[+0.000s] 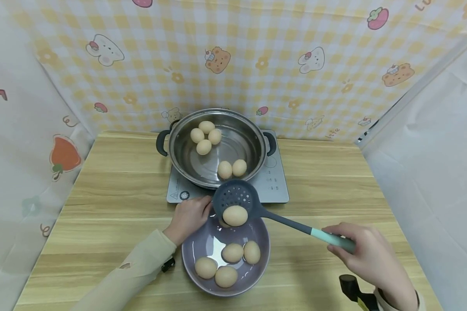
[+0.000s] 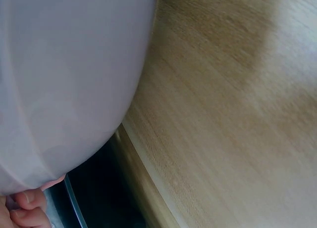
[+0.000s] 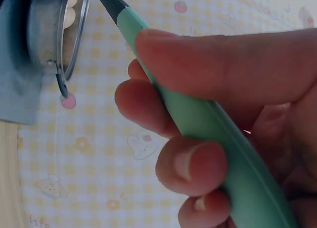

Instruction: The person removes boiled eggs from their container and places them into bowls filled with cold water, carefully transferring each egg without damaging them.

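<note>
A yellow checked backdrop cloth (image 1: 257, 56), printed with bears, rabbits and partly readable letters "Lu" and "lite", is hung behind the light wooden table (image 1: 101, 203). A silver induction hob (image 1: 274, 183) is topped by a steel two-handled pot (image 1: 241, 138) with six eggs. The lilac ceramic bowl (image 1: 194, 246) is gripped at its rim by the left hand (image 1: 187, 218). A grey slotted spoon with mint handle (image 1: 292, 224) is grasped by the right hand (image 1: 373, 259), a brown egg (image 1: 235, 215) being carried over the bowl

A makeshift home cooking corner: beyond the left hand (image 1: 187, 218) a steel pot (image 1: 217, 147) sits on a portable induction cooker (image 1: 274, 183), all on a wooden table (image 1: 113, 190) screened by cartoon-printed gingham cloth (image 1: 257, 56).
</note>
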`<action>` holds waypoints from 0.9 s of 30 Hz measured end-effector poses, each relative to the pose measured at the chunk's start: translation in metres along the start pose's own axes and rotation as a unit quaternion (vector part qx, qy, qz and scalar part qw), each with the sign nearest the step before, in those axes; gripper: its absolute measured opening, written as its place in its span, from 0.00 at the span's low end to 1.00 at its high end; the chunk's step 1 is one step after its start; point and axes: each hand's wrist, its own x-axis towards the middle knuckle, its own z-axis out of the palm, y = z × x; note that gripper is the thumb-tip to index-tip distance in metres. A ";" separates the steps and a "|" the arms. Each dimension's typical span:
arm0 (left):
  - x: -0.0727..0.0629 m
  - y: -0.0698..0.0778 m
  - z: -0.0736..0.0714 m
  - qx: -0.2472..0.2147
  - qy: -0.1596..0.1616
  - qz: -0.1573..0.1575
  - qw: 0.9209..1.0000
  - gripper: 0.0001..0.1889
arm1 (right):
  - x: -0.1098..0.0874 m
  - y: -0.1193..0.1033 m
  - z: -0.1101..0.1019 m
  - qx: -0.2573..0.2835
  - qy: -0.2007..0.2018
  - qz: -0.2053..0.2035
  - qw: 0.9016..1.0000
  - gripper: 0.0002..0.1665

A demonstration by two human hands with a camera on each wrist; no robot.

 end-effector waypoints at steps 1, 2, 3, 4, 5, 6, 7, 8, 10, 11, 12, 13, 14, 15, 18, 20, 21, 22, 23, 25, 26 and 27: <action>0.000 0.000 0.000 0.001 0.000 0.000 1.000 0.03 | -0.001 0.001 0.000 -0.005 -0.001 0.005 1.000 0.21; 0.000 0.000 0.000 0.002 0.000 0.000 1.000 0.03 | -0.002 0.001 0.001 -0.009 0.000 0.009 1.000 0.22; 0.000 0.000 0.000 0.004 0.000 0.000 1.000 0.04 | -0.003 0.002 0.001 -0.013 0.002 0.010 1.000 0.22; 0.000 0.000 0.000 0.005 0.000 0.000 1.000 0.04 | -0.004 0.003 0.002 -0.015 0.003 0.009 1.000 0.22; 0.000 0.000 0.000 0.007 0.001 0.001 1.000 0.04 | -0.004 0.004 0.002 -0.017 0.006 0.008 1.000 0.22; 0.001 0.000 0.000 0.008 0.002 0.002 1.000 0.04 | -0.005 0.004 0.003 -0.019 0.008 0.007 1.000 0.23; 0.001 0.000 0.000 0.008 0.003 0.004 1.000 0.04 | -0.006 0.005 0.004 -0.019 0.009 0.008 1.000 0.23; 0.001 0.000 0.001 0.009 0.005 0.005 1.000 0.04 | -0.007 0.006 0.004 -0.019 0.010 0.007 1.000 0.23; 0.001 -0.001 0.001 0.010 0.008 0.008 1.000 0.04 | -0.007 0.009 0.006 -0.017 0.007 0.009 1.000 0.24; 0.001 -0.001 0.001 0.011 0.009 0.009 1.000 0.05 | -0.008 0.010 0.007 -0.017 0.005 0.011 1.000 0.24; 0.000 -0.001 0.001 0.013 0.010 0.011 1.000 0.05 | -0.008 0.011 0.008 -0.016 0.003 0.013 1.000 0.24; 0.000 -0.001 0.001 0.014 0.011 0.012 1.000 0.05 | -0.008 0.012 0.009 -0.017 0.001 0.015 1.000 0.24; 0.000 -0.001 0.001 0.016 0.012 0.012 1.000 0.05 | -0.009 0.013 0.010 -0.015 -0.001 0.015 1.000 0.24; 0.000 -0.001 0.001 0.018 0.012 0.013 1.000 0.05 | -0.009 0.013 0.011 -0.015 -0.003 0.016 1.000 0.24; 0.001 -0.001 0.001 0.019 0.008 0.011 1.000 0.04 | -0.009 0.016 0.014 -0.021 -0.006 0.016 1.000 0.24; 0.000 -0.001 0.001 0.019 0.004 0.009 1.000 0.05 | -0.008 0.017 0.015 -0.025 -0.008 0.015 1.000 0.25; 0.000 0.000 0.001 0.018 0.003 0.008 1.000 0.05 | -0.008 0.017 0.016 -0.027 -0.009 0.014 0.999 0.25; 0.000 0.000 0.001 0.019 0.002 0.007 1.000 0.05 | -0.007 0.017 0.017 -0.030 -0.009 0.013 0.999 0.26; 0.000 0.000 0.001 0.019 0.001 0.006 1.000 0.05 | -0.007 0.018 0.018 -0.031 -0.010 0.012 0.999 0.26; 0.000 0.000 0.001 0.021 0.002 0.006 1.000 0.05 | -0.007 0.018 0.020 -0.031 -0.009 0.011 0.999 0.27; 0.000 0.000 0.001 0.022 0.003 0.007 1.000 0.05 | -0.006 0.019 0.021 -0.031 -0.010 0.012 0.999 0.27; 0.000 -0.001 0.001 0.023 0.004 0.007 1.000 0.05 | -0.006 0.019 0.021 -0.033 -0.010 0.013 0.999 0.27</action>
